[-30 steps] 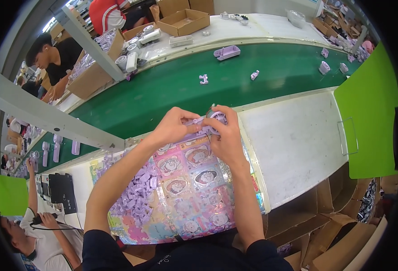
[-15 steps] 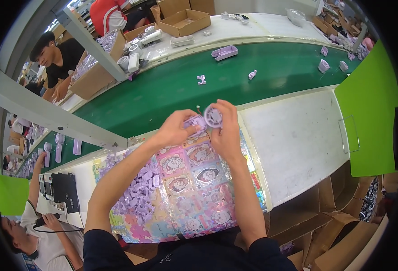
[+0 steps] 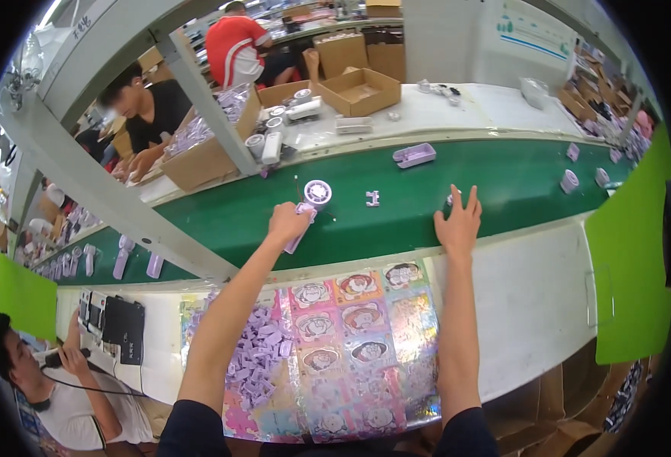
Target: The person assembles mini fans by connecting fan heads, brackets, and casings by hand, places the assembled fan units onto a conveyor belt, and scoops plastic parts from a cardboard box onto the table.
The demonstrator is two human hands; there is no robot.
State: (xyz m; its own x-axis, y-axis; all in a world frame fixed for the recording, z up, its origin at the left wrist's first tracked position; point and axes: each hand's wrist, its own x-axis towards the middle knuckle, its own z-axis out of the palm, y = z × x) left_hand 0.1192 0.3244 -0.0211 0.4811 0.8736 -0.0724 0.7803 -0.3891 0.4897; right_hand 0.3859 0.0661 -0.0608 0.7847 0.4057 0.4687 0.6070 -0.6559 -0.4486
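My left hand (image 3: 290, 225) grips the handle of a lilac handheld fan (image 3: 318, 194) over the green conveyor belt (image 3: 366, 240). The fan's round head points away from me, and thin wires stick out beside it. Further right, my right hand (image 3: 460, 222) reaches over the belt with its fingers spread. A small lilac part (image 3: 450, 199) lies at those fingertips, partly covered by them. Between the hands sits a small lilac bracket (image 3: 372, 199), and beyond it a lilac handle shell (image 3: 414, 155). Near me, small lilac parts (image 3: 258, 358) are heaped on a colourful printed mat (image 3: 366, 381).
A grey metal post (image 3: 134, 179) crosses the left side. Left of me a person (image 3: 84, 388) holds a dark tool; another person (image 3: 153, 107) works across the belt. An open cardboard box (image 3: 360, 91) stands on the far bench. A green panel (image 3: 631, 259) rises at right.
Both hands have moved forward from above the mat to the belt and apart from each other. My right hand has let go of the fan's round head; the left has kept the fan.
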